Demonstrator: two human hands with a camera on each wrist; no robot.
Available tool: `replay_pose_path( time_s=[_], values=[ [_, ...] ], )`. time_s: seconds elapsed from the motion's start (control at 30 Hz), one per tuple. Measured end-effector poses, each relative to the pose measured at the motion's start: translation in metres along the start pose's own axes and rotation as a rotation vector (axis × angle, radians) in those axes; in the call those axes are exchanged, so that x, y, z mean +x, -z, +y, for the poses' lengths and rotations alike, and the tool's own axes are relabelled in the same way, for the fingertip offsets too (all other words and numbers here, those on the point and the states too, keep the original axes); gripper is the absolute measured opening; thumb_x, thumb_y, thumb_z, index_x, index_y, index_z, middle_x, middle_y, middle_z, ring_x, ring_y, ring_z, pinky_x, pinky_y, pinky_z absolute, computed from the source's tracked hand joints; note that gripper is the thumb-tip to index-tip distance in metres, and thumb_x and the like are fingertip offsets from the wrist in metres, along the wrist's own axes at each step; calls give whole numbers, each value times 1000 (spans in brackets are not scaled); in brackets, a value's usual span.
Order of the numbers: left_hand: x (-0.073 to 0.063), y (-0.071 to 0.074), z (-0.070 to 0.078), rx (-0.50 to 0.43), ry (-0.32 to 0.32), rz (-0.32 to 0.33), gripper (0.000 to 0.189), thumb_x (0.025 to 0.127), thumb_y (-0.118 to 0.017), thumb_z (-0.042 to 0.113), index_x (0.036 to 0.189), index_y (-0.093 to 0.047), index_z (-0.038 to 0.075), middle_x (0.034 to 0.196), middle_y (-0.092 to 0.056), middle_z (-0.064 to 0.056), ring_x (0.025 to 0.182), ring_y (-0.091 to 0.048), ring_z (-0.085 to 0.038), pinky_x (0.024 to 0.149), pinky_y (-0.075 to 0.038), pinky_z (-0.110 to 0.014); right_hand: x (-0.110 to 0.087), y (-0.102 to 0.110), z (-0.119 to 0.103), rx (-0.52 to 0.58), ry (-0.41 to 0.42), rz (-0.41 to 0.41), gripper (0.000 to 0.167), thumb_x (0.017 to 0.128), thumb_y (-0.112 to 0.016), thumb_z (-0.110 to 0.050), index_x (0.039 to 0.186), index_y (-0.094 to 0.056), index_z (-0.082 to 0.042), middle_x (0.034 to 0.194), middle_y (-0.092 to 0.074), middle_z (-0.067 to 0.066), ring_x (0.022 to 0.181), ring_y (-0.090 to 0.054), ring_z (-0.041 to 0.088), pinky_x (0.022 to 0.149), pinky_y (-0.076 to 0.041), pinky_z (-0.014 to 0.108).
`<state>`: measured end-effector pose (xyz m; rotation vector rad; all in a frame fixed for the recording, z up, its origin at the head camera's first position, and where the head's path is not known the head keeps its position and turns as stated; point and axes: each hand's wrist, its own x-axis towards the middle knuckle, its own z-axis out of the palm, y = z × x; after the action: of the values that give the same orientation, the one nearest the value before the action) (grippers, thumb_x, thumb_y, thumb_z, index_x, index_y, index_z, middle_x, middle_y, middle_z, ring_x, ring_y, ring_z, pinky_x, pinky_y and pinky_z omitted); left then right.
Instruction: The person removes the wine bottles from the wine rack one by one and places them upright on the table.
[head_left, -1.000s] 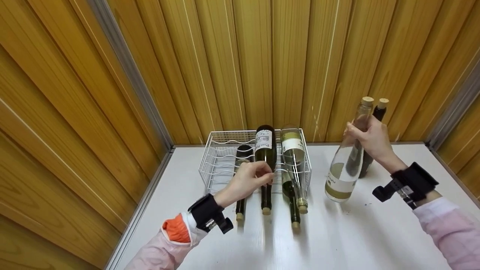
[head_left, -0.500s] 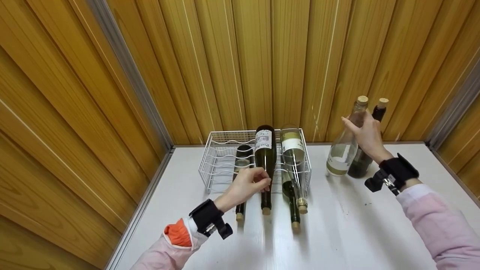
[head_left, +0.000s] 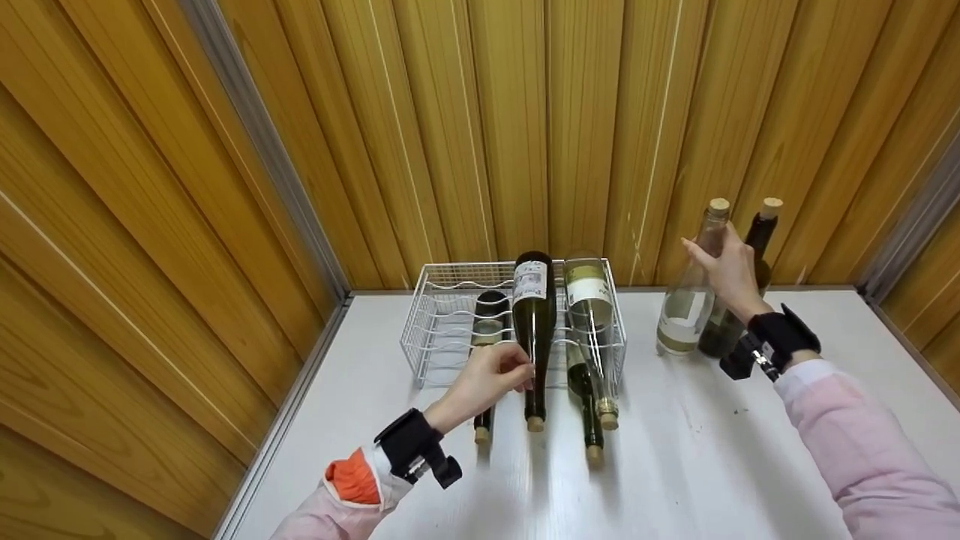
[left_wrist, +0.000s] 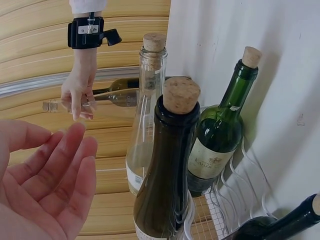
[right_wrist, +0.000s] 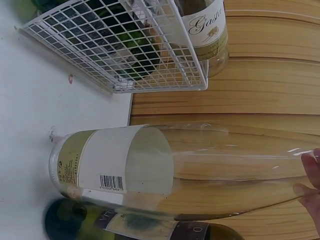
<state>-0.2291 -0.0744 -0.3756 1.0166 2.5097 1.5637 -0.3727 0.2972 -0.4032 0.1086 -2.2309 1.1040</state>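
Note:
My right hand (head_left: 731, 274) is at the neck of a clear glass bottle (head_left: 686, 307), thumb spread out past it to the left. Corked and white-labelled, this bottle stands upright on the table. Just behind its right side stands a dark corked bottle (head_left: 759, 240). My left hand (head_left: 484, 379) hovers before the rack with loosely curled fingers and nothing in them; its palm (left_wrist: 45, 195) shows in the left wrist view. Near it, a dark brown bottle (head_left: 534, 322) lies in the white wire rack (head_left: 442, 346), neck toward me.
Also in the rack lie a dark bottle (head_left: 491, 307) at left, a clear bottle (head_left: 589, 292) at right and a green bottle (head_left: 587, 405) below that one. Corked necks stick out over the white table (head_left: 660, 465). Wood-panelled walls (head_left: 517, 127) enclose the back and sides.
My right hand has carried the clear bottle back beside the dark one, and its thumb has spread off the neck. The left hand has shifted slightly down and left.

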Motion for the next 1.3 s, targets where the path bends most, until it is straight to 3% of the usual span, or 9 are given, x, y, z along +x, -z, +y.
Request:
replay_pose_path(
  time_s=[0.2,0.3,0.5,0.67,0.9,1.1,1.3],
  values=[
    [0,0,-1,35,2,0,7,84,-53,-8,80,-58,-10,68,-62,-17,60,-60,-27,54,-47,-23,-1,-1,9,12,-38,-41,47,87,-60,-29,115,-45,5,101,-60,24,91,-58,35,74,-46,45],
    [0,0,-2,44,-16,2,7,83,-54,-8,79,-58,-10,67,-62,-17,58,-60,-25,53,-45,-20,-1,-1,12,25,-44,-50,48,87,-60,-30,115,-44,5,101,-59,25,92,-57,37,76,-45,48],
    [0,-1,-4,27,-10,-1,7,84,-54,-8,80,-58,-11,68,-62,-18,59,-60,-26,54,-47,-22,-1,-3,15,38,-60,-63,51,87,-60,-31,118,-43,5,104,-57,27,95,-55,39,79,-44,49],
    [0,-2,-8,5,20,-2,6,85,-54,-7,81,-58,-10,70,-61,-18,59,-59,-23,57,-50,-30,-1,-3,16,46,-79,-84,53,87,-60,-31,121,-41,5,107,-55,28,96,-54,40,80,-43,50],
    [4,-8,-48,12,40,1,6,86,-57,2,82,-61,-1,68,-62,-2,58,-58,-10,55,-49,-26,7,-4,16,33,-107,-140,59,86,-59,-37,123,-37,4,108,-53,30,98,-52,41,81,-41,50],
    [3,-9,-48,-6,37,0,7,85,-57,2,79,-61,2,67,-62,-2,58,-59,-15,56,-50,-31,12,-3,16,-1,-160,-185,60,87,-56,-40,121,-36,5,106,-53,28,96,-52,37,78,-40,46],
    [4,-10,-47,-9,32,-2,8,85,-57,2,79,-61,2,67,-62,-4,58,-59,-15,56,-49,-28,13,0,19,-10,-185,-206,62,88,-52,-43,121,-34,6,104,-52,27,96,-50,36,76,-38,45]
  ],
)
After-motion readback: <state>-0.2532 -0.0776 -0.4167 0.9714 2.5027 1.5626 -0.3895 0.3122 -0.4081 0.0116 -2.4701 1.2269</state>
